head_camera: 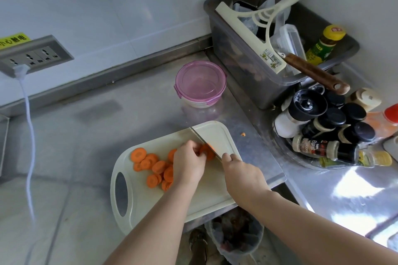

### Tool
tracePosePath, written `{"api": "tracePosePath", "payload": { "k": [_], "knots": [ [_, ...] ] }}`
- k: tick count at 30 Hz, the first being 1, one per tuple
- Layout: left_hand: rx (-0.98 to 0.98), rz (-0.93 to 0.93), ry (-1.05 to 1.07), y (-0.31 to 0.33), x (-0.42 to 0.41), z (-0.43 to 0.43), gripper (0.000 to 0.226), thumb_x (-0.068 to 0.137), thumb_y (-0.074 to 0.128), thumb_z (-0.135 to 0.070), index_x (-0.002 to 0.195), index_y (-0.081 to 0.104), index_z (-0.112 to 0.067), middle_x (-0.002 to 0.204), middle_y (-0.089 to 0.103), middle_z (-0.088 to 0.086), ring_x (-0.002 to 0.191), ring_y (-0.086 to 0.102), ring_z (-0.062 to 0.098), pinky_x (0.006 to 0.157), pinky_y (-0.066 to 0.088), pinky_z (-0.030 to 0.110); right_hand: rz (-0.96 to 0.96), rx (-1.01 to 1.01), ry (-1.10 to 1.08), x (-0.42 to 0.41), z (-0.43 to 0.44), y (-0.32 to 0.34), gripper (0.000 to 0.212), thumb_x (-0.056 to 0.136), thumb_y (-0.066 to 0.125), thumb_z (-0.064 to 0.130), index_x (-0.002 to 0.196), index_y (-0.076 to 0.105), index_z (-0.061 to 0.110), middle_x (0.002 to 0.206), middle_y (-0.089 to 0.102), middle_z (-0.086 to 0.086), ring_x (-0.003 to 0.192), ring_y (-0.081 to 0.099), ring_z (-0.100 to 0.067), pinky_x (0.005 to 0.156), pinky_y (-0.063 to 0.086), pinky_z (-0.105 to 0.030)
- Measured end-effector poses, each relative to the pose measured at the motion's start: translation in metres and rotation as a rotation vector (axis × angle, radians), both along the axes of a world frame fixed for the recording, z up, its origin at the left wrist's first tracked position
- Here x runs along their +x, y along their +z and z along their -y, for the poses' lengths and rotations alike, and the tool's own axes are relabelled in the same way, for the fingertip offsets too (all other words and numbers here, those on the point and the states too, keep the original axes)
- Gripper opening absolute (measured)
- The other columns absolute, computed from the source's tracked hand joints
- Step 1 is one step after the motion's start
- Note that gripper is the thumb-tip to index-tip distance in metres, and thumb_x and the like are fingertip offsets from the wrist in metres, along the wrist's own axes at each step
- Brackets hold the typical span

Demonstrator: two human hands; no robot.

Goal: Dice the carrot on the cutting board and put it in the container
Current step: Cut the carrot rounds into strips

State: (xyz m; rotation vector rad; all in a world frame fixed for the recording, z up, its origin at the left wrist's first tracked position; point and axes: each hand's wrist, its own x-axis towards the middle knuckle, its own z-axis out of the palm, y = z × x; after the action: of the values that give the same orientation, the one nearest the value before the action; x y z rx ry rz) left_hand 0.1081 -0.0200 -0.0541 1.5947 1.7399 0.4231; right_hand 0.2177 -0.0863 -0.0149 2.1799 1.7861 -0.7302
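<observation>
Spice jars (323, 122), squeegee (245, 32) — grey bin (237, 66)

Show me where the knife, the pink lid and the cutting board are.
knife (201, 139), head view, spine of the blade
pink lid (200, 80), head view, its middle
cutting board (142, 206), head view, bare part beside the handle hole

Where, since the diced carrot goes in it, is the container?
Head view: the pink-lidded container stands beyond the cutting board, just left of the grey bin.

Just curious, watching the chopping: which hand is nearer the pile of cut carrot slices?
Left. The left hand lies right beside the carrot slices, holding the uncut carrot piece. The right hand is farther off, gripping the knife.
</observation>
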Motion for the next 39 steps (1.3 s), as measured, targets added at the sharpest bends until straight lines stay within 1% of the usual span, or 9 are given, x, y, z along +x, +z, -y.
{"api": "tracePosePath", "payload": {
  "k": [3,6,9,12,14,17,25,32,39],
  "knots": [
    [0.01,0.014,0.0,0.002,0.001,0.002,0.008,0.084,0.067,-0.017,0.09,0.065,-0.011,0.09,0.07,0.003,0.089,0.064,0.022,0.08,0.049,0.032,-0.042,0.027,-0.02,0.002,-0.005,0.0,0.043,0.088,0.04,-0.006,0.128,0.035,0.01,0.116,0.05,-0.007,0.065,0.046,-0.023,0.051,0.036,-0.03],
    [0.019,0.027,0.004,0.004,0.0,0.003,0.01,0.085,0.066,-0.015,0.094,0.066,-0.011,0.093,0.07,0.001,0.091,0.064,0.019,0.079,0.045,0.024,-0.078,0.071,-0.054,0.005,-0.005,-0.001,0.035,0.09,0.037,-0.004,0.122,0.038,0.011,0.113,0.053,-0.006,0.069,0.048,-0.025,0.059,0.041,-0.032],
    [0.003,0.037,0.005,0.007,-0.002,0.005,0.013,0.087,0.064,-0.016,0.099,0.067,-0.013,0.096,0.069,-0.002,0.093,0.063,0.015,0.076,0.039,0.015,-0.076,0.11,-0.062,0.007,0.001,-0.001,0.031,0.091,0.038,-0.002,0.119,0.04,0.012,0.107,0.053,-0.004,0.065,0.05,-0.025,0.056,0.041,-0.031],
    [-0.012,0.056,0.022,0.008,-0.003,0.005,0.011,0.086,0.064,-0.013,0.096,0.066,-0.014,0.094,0.071,-0.001,0.092,0.064,0.016,0.078,0.042,0.018,-0.058,0.114,-0.031,0.005,0.007,0.005,0.03,0.09,0.039,-0.002,0.117,0.04,0.013,0.092,0.042,0.0,0.052,0.041,-0.019,0.046,0.032,-0.028],
    [-0.018,0.047,0.029,0.009,-0.002,0.005,0.01,0.085,0.065,-0.014,0.095,0.066,-0.013,0.095,0.072,0.0,0.093,0.065,0.017,0.079,0.044,0.021,-0.041,0.112,-0.02,0.002,0.01,0.008,0.029,0.09,0.039,-0.002,0.116,0.04,0.013,0.089,0.038,0.002,0.049,0.034,-0.017,0.044,0.025,-0.026],
    [-0.017,0.037,0.028,0.011,-0.002,0.005,0.009,0.085,0.065,-0.016,0.093,0.067,-0.013,0.092,0.072,0.0,0.091,0.065,0.016,0.076,0.043,0.02,-0.009,0.097,-0.018,-0.001,0.012,0.012,0.029,0.089,0.039,-0.003,0.114,0.039,0.012,0.09,0.036,0.002,0.047,0.03,-0.016,0.043,0.021,-0.026],
    [-0.032,0.061,0.045,0.012,-0.002,0.006,0.006,0.084,0.067,-0.018,0.089,0.066,-0.015,0.09,0.072,0.0,0.088,0.065,0.015,0.072,0.041,0.018,-0.03,0.09,-0.032,-0.002,0.011,0.006,0.034,0.09,0.04,-0.004,0.118,0.04,0.013,0.089,0.037,0.001,0.049,0.034,-0.015,0.042,0.025,-0.026],
    [-0.033,0.042,0.037,0.012,-0.002,0.006,0.006,0.085,0.066,-0.018,0.09,0.066,-0.015,0.092,0.072,0.0,0.086,0.063,0.014,0.067,0.035,0.013,-0.022,0.049,-0.013,-0.003,0.01,0.005,0.041,0.087,0.042,-0.008,0.123,0.038,0.012,0.108,0.05,-0.004,0.048,0.033,-0.015,0.042,0.024,-0.026],
    [-0.02,0.009,0.009,0.006,-0.002,0.003,0.009,0.086,0.064,-0.016,0.093,0.066,-0.01,0.092,0.072,0.004,0.091,0.065,0.021,0.08,0.048,0.028,-0.05,0.011,-0.022,-0.003,0.002,0.0,0.046,0.09,0.042,-0.006,0.131,0.034,0.012,0.11,0.05,-0.004,0.051,0.035,-0.015,0.042,0.029,-0.025]
  ]
}}
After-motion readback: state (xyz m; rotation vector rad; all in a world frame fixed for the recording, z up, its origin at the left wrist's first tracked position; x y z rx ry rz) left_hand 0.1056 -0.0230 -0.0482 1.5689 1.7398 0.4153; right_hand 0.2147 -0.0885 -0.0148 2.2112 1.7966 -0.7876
